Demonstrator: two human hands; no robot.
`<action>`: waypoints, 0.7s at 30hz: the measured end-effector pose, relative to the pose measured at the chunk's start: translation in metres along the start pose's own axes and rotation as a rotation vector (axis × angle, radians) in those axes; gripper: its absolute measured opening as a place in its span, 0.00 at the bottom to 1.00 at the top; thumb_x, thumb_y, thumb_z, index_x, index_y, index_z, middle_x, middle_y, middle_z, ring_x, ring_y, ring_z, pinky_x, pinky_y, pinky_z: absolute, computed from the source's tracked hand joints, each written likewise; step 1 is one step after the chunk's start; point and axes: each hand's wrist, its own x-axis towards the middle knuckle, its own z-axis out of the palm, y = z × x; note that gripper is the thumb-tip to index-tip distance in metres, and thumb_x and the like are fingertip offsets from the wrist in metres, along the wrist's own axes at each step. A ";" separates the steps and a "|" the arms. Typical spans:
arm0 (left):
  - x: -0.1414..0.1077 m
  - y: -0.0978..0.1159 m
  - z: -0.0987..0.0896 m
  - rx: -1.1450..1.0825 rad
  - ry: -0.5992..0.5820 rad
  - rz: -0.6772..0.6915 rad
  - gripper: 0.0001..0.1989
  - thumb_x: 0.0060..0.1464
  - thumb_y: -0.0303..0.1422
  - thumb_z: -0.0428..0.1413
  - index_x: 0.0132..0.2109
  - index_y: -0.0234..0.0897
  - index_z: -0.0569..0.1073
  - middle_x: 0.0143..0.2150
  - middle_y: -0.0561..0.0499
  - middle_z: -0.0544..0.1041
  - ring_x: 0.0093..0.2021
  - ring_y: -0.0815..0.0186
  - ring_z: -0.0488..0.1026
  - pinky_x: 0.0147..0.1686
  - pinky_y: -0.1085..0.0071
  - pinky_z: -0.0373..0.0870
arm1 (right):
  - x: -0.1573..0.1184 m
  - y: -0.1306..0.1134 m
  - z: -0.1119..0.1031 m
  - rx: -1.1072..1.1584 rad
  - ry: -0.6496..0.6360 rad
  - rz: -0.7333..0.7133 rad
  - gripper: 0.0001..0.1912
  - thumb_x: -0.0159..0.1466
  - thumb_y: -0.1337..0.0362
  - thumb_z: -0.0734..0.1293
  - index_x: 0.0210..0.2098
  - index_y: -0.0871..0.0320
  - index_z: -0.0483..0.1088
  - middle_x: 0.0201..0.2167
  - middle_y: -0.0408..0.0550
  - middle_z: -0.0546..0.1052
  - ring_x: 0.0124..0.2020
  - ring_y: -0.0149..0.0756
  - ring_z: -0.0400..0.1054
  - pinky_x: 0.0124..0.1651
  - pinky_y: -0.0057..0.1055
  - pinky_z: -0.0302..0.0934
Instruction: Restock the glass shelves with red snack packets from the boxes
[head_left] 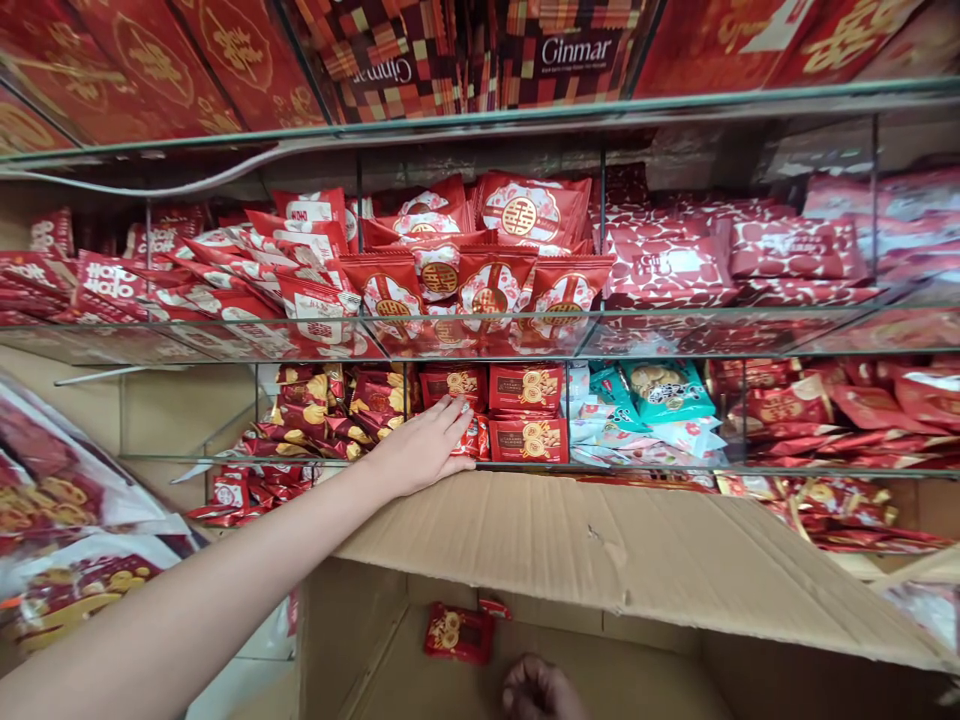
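My left hand (427,445) reaches to the lower glass shelf, its fingers stretched out over a stack of red biscuit packets (454,383). Part of that stack is hidden under the hand. Right beside it stands another column of red packets (529,440). Below, my right hand (544,688) is inside a cardboard box (600,545), in shadow at the bottom edge, with fingers curled; whatever it may hold is hidden. A red packet (459,633) with a biscuit picture lies in the box just beyond that hand, and a bit of another red packet (495,608) shows behind it.
Glass shelves (480,335) with dividers hold red wrapped sweets (491,285) above. Teal packets (667,390) are to the right of the stack, brown-red packets (307,405) to its left. A box flap (555,520) leans against the shelf edge. Bagged goods (82,590) stand at left.
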 end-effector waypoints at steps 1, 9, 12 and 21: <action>0.002 0.001 -0.001 0.013 0.013 -0.008 0.32 0.53 0.49 0.38 0.56 0.27 0.58 0.58 0.36 0.58 0.57 0.53 0.55 0.52 0.62 0.54 | 0.000 0.000 0.000 -0.003 0.003 -0.002 0.08 0.47 0.59 0.62 0.22 0.57 0.59 0.15 0.40 0.63 0.17 0.27 0.55 0.19 0.23 0.49; 0.001 -0.005 -0.015 0.096 0.088 -0.072 0.28 0.52 0.49 0.40 0.52 0.35 0.63 0.52 0.37 0.66 0.48 0.49 0.62 0.41 0.54 0.57 | -0.002 -0.005 -0.001 -0.012 0.002 0.003 0.08 0.49 0.60 0.63 0.22 0.58 0.61 0.15 0.39 0.63 0.17 0.26 0.55 0.19 0.23 0.49; 0.005 -0.010 -0.014 0.103 0.089 -0.069 0.28 0.53 0.49 0.39 0.51 0.34 0.64 0.48 0.38 0.69 0.45 0.52 0.64 0.43 0.54 0.56 | -0.004 -0.008 -0.001 -0.007 -0.010 0.000 0.09 0.49 0.59 0.63 0.22 0.58 0.61 0.14 0.38 0.62 0.17 0.26 0.54 0.19 0.23 0.48; -0.008 -0.024 -0.028 0.033 0.002 0.058 0.35 0.48 0.55 0.39 0.58 0.37 0.55 0.56 0.41 0.63 0.57 0.52 0.53 0.55 0.49 0.35 | -0.004 -0.010 0.000 0.018 -0.003 0.036 0.09 0.48 0.59 0.63 0.22 0.57 0.59 0.14 0.38 0.62 0.16 0.25 0.53 0.18 0.22 0.46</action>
